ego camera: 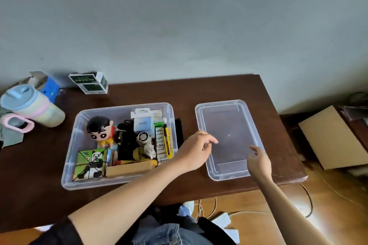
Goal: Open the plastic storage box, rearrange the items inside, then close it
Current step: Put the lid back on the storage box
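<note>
Head view looks down on a brown table (219, 89) where the box (119, 182) sits uncovered at the left and its lid (201, 121) lies flat, underside up, just beside it on the right, near the table's right edge. The lid seems parked there to leave the box free for sorting, close enough to go back on later. Both hands hover at the lid: the left hand (196, 150) over its left rim, fingers loosely curled and holding nothing; the right hand (258, 162) over its near right corner, fingers relaxed and spread, also empty. Whether either touches the plastic, I cannot tell. The box is clear, shallow and rounded at the corners, crowded with a doll (100, 130), a panda cube (90, 164), a cardboard carton (128, 168) and a yellow knife (167, 139).
</note>
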The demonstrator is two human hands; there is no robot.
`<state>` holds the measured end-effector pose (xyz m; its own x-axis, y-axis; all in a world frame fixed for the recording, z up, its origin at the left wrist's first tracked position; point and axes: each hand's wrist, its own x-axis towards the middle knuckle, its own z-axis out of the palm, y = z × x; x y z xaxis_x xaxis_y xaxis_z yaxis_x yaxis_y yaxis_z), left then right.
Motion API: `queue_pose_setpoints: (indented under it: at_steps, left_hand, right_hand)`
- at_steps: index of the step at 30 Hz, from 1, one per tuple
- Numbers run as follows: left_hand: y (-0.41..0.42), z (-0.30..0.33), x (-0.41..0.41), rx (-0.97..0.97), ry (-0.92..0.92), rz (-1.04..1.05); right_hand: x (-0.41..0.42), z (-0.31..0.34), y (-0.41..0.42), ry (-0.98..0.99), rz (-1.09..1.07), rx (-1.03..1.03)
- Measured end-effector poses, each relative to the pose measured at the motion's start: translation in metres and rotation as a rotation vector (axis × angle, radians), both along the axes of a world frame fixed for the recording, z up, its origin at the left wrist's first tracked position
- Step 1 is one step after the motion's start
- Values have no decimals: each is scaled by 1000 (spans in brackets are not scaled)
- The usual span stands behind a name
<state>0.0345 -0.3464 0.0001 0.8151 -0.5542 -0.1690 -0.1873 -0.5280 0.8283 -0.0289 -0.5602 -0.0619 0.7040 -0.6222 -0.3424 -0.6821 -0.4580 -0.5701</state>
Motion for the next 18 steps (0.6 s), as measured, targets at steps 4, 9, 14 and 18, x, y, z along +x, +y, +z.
queue_pose_setpoints:
  at_steps: [4, 9, 14, 18]
  left_hand:
    - [-42, -33, -8, 173, 197, 51]
    - [-58, -67, -15, 489, 230, 147]
    - [-67, -86, -17, 546, 344, 215]
    - [-61, -92, -15, 523, 329, 294]
  right_hand:
    - [-13, -15, -30, 44, -84, -49]
    - [-17, -32, -51, 119, -145, 4]
    - [-14, -40, -55, 151, -208, 103]
    - [-17, -42, -57, 144, -144, 180]
